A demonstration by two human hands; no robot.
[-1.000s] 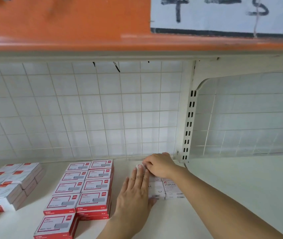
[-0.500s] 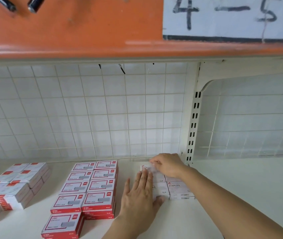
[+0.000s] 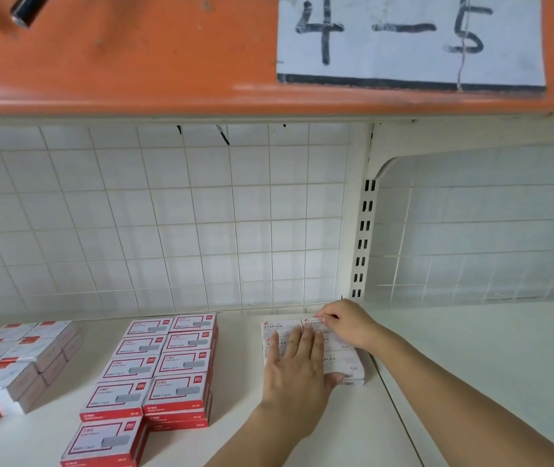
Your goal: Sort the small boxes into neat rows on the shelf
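A block of small white boxes marked STAPLES (image 3: 277, 328) lies in two columns on the white shelf (image 3: 471, 365), near the back. My left hand (image 3: 297, 372) lies flat on the left column, fingers spread, thumb at the block's front edge. My right hand (image 3: 344, 323) rests on the back right box, its fingertips pinching the top of that box. Left of the block, red-and-white boxes (image 3: 174, 358) stand in two tidy columns, stacked two or three high.
More white-and-red boxes (image 3: 23, 358) are stacked at the far left. A wire grid panel (image 3: 167, 214) backs the shelf, with a slotted upright (image 3: 363, 237) behind my right hand. An orange shelf edge (image 3: 117, 62) carrying a paper label (image 3: 410, 38) hangs overhead.
My left hand slid a little forward over the left column of white boxes. My right hand stays on the back right box. The view tilted up slightly.
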